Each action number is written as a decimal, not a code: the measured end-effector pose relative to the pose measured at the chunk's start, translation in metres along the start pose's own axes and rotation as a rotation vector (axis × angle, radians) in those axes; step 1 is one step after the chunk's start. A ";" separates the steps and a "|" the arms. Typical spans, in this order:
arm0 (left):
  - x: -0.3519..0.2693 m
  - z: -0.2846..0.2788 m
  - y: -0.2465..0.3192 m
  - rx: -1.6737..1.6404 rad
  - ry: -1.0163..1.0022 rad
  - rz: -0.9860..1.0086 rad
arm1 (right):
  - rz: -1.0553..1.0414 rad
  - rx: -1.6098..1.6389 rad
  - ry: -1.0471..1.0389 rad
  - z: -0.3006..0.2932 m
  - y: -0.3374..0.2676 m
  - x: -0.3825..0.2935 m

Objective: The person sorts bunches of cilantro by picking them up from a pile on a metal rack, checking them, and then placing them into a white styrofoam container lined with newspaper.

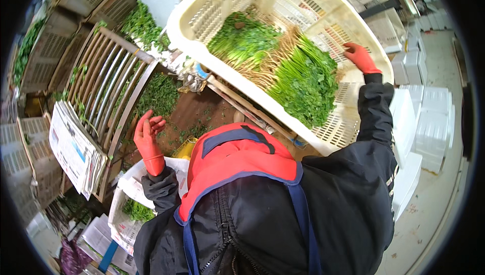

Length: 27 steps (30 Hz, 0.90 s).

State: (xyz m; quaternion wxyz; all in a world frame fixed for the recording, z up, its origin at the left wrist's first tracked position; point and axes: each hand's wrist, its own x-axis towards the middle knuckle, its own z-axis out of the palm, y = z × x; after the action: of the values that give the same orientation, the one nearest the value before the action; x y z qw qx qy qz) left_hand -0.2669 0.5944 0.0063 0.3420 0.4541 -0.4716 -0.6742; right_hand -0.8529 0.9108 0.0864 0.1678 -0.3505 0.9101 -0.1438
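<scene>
A large cream plastic crate with slotted walls holds bunches of leafy green herbs with pale roots. One layer of greens lies towards the back left, another nearer the right, their root ends meeting between them. My right hand, in an orange-red rubber glove, is over the crate's right side, beside the wall, with its fingers bent and nothing seen in them. My left hand, gloved alike, is raised left of my red apron, fingers apart and holding nothing, near the slatted metal rack.
A slatted metal rack stands at left, a stack of newspapers on its near end. A paper-lined container with greens is at lower left. White foam boxes stand at right. Slotted crates line the far left.
</scene>
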 end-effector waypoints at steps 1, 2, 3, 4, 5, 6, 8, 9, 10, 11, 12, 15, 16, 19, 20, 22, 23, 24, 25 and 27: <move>0.000 0.030 0.014 0.104 0.037 0.061 | -0.038 -0.006 -0.028 0.018 0.013 0.001; -0.002 0.061 0.029 0.163 0.045 0.153 | -0.037 -0.029 -0.106 0.036 0.022 0.006; -0.003 0.090 0.043 0.216 0.052 0.246 | -0.037 -0.054 -0.184 0.054 0.029 0.012; -0.005 0.117 0.055 0.269 0.043 0.363 | -0.075 -0.038 -0.129 0.073 0.031 0.021; -0.008 0.141 0.065 0.319 0.039 0.479 | -0.117 -0.024 -0.076 0.093 0.034 0.032; -0.010 0.165 0.074 0.370 0.027 0.593 | -0.167 -0.048 0.039 0.115 0.045 0.048; -0.012 0.210 0.084 0.407 -0.060 0.646 | -0.208 -0.089 0.153 0.143 0.049 0.080; -0.009 0.229 0.085 0.432 -0.108 0.645 | -0.198 -0.108 0.152 0.152 0.043 0.094; 0.003 0.242 0.076 0.507 -0.184 0.695 | -0.190 -0.127 0.154 0.160 0.040 0.108; 0.005 0.258 0.074 0.579 -0.222 0.626 | -0.232 -0.125 0.176 0.167 0.040 0.121; 0.012 0.267 0.065 0.755 -0.249 0.754 | -0.270 -0.119 0.192 0.178 0.038 0.129; 0.020 0.277 0.059 0.934 -0.274 0.806 | -0.111 -0.224 -0.008 0.196 0.025 0.155; 0.019 0.278 0.060 0.923 -0.259 0.766 | -0.063 -0.299 -0.011 0.199 0.018 0.159; 0.020 0.277 0.059 0.965 -0.272 0.761 | -0.056 -0.421 -0.006 0.207 0.009 0.169; 0.018 0.277 0.059 0.962 -0.272 0.748 | -0.074 -0.445 -0.001 0.208 0.010 0.172; 0.016 0.277 0.060 0.971 -0.255 0.723 | -0.092 -0.494 -0.101 0.202 0.003 0.179; 0.016 0.277 0.060 0.972 -0.269 0.729 | -0.090 -0.512 -0.145 0.204 0.001 0.179; 0.017 0.278 0.061 0.971 -0.279 0.737 | -0.104 -0.494 -0.137 0.208 0.005 0.181; 0.018 0.279 0.061 0.970 -0.289 0.746 | -0.117 -0.475 -0.129 0.213 0.010 0.183; 0.019 0.277 0.062 0.962 -0.287 0.762 | -0.095 -0.428 -0.142 0.220 0.014 0.189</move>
State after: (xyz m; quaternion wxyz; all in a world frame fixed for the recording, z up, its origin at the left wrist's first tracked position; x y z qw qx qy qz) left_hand -0.5308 0.6477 0.0991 0.2491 0.2623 -0.8918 -0.2716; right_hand -0.9037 0.7589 -0.1564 0.1463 -0.4296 0.8884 0.0698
